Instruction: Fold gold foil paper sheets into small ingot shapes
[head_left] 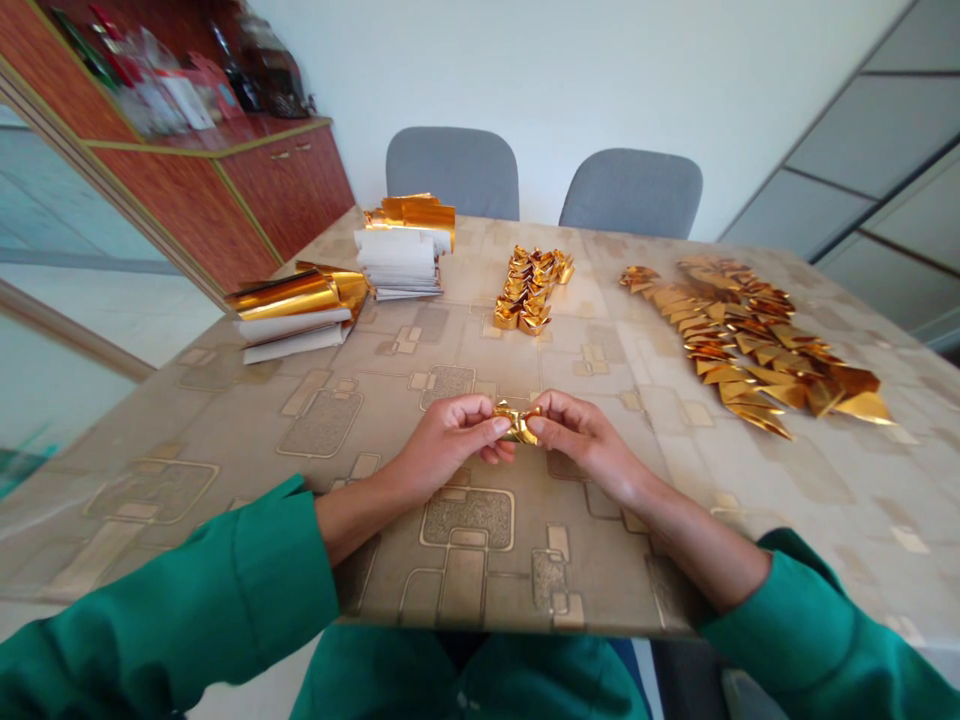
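Between my two hands, just above the near part of the table, is a small folded piece of gold foil paper point(517, 424). My left hand point(466, 428) pinches its left end between thumb and fingers. The right end is gripped the same way by my right hand point(571, 432). Fingertips cover both ends, so only the shiny middle shows. Straight ahead of my hands, rows of folded gold foil pieces point(529, 290) stand packed together. A larger spread of pointed folded gold pieces point(750, 340) lies to the right.
At the back left stands a stack of white-backed gold sheets point(401, 262); a second, curled stack point(296, 310) lies nearer the left edge. A patterned cloth covers the table point(469, 520). Two grey chairs point(454, 170) and a wooden cabinet point(277, 185) are behind it.
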